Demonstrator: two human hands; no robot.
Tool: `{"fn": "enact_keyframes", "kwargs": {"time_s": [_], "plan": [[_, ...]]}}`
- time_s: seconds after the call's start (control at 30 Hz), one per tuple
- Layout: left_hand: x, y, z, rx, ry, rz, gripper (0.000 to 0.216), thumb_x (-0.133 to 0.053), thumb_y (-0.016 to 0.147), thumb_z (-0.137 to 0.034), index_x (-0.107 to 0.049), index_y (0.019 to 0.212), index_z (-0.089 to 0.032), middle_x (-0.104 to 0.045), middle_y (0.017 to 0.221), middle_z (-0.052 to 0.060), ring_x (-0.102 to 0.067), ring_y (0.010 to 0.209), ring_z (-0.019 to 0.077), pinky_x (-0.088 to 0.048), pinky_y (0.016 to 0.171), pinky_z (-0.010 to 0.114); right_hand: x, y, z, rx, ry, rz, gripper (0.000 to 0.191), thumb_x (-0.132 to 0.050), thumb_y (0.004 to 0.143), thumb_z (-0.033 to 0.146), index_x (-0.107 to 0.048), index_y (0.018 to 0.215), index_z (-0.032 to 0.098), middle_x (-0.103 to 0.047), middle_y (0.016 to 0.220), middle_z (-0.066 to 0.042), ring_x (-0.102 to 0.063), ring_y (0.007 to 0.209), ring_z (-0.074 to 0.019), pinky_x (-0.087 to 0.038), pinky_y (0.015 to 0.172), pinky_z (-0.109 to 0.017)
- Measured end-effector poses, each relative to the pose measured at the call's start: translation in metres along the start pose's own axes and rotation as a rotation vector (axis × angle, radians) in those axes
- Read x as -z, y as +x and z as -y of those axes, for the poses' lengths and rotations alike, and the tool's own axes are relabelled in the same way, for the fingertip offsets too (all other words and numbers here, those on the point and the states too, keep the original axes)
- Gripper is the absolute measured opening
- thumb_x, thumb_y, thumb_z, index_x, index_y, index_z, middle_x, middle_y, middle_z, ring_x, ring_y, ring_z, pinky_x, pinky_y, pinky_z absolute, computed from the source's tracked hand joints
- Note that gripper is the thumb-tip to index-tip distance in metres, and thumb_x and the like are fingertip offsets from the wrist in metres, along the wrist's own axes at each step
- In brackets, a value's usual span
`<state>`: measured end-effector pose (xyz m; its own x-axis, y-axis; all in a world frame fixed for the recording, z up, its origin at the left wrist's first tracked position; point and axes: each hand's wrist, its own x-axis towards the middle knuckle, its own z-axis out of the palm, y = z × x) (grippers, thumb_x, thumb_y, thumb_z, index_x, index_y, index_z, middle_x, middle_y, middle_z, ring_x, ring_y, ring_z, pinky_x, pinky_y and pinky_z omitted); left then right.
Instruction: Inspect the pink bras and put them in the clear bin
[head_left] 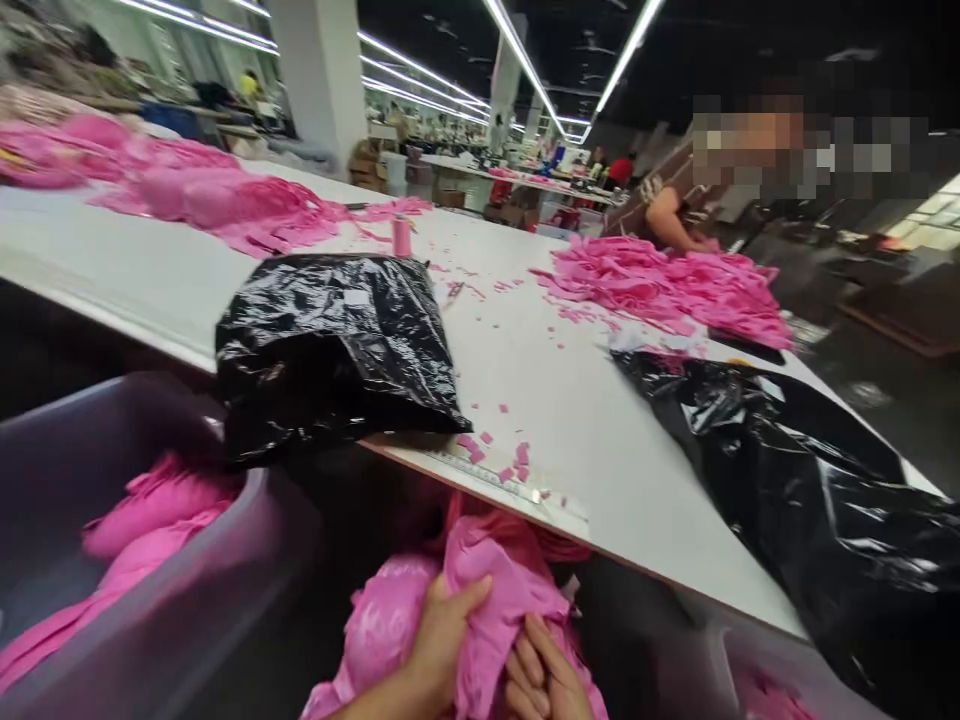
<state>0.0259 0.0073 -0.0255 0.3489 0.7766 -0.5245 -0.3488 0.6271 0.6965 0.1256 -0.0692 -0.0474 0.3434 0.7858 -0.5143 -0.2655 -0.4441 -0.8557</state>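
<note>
Low in the head view, just in front of the table's edge, a pink bra (390, 610) with a moulded cup hangs between my hands. My left hand (439, 635) grips its fabric beside the cup, thumb laid over the cloth. At the other side, my right hand (544, 670) is closed, its fingertips pinching the fabric edge. More pink cloth lies behind the bra, partly under the tabletop, and its lower part runs out of view.
On the white table (540, 370) lie a black plastic bag (337, 340), a pink thread spool (402, 237), a ruler (487, 470) and pink scraps. A grey tub (247, 540) holds pink garments. A co-worker's arm (667, 220) reaches to a pink pile (660, 285), near another black bag (795, 500).
</note>
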Motion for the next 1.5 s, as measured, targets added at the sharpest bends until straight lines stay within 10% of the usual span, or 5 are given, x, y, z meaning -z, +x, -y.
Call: {"fn": "enact_keyframes", "kwargs": {"time_s": [0.33,0.53,0.73,0.93,1.5], "plan": [[0.000,-0.003,-0.043,0.031,0.102,0.197,0.048,-0.072,0.064,-0.022,-0.062,0.110,-0.021,-0.067,0.108,0.006,-0.055,0.111,0.0284,-0.042,0.097,0.037,-0.001,-0.013,0.005,0.220,-0.024,0.025,0.047,-0.058,0.075,0.057,-0.055,0.052,0.016,-0.038,0.043,0.006,-0.032,0.042,-0.0076,-0.026,0.044,-0.021],[0.012,0.015,-0.036,-0.054,0.250,0.031,0.042,-0.075,0.060,-0.023,-0.065,0.100,-0.016,-0.067,0.101,0.008,-0.060,0.099,0.0263,-0.044,0.090,0.037,0.006,-0.025,0.026,0.231,-0.274,0.151,0.045,-0.051,0.082,0.047,-0.052,0.049,0.016,-0.042,0.045,0.004,-0.038,0.045,-0.0094,-0.030,0.046,-0.020],[0.006,0.006,-0.037,-0.025,0.298,0.181,0.046,-0.072,0.065,-0.024,-0.065,0.110,-0.018,-0.063,0.118,0.010,-0.053,0.114,0.0287,-0.038,0.100,0.039,0.026,-0.019,0.059,0.480,-0.473,-0.220,0.030,-0.066,0.071,0.040,-0.067,0.094,0.019,-0.065,0.082,-0.004,-0.056,0.067,-0.0173,-0.045,0.062,-0.025],[0.004,0.002,-0.042,0.047,0.368,0.221,0.030,-0.068,0.070,-0.033,-0.072,0.097,-0.019,-0.072,0.095,0.007,-0.063,0.096,0.0291,-0.045,0.089,0.039,0.023,-0.003,0.061,0.318,-0.294,0.157,0.022,-0.064,0.073,0.036,-0.066,0.079,0.015,-0.066,0.078,-0.004,-0.059,0.074,-0.0204,-0.047,0.066,-0.028],[0.015,-0.011,-0.050,0.076,0.608,0.359,0.094,-0.081,0.043,-0.009,-0.048,0.129,-0.023,-0.050,0.134,0.007,-0.042,0.123,0.0285,-0.035,0.102,0.036,0.023,0.002,0.073,0.282,-0.282,0.133,0.029,-0.059,0.078,0.042,-0.071,0.081,0.015,-0.067,0.076,-0.004,-0.059,0.074,-0.0209,-0.045,0.070,-0.029]]}}
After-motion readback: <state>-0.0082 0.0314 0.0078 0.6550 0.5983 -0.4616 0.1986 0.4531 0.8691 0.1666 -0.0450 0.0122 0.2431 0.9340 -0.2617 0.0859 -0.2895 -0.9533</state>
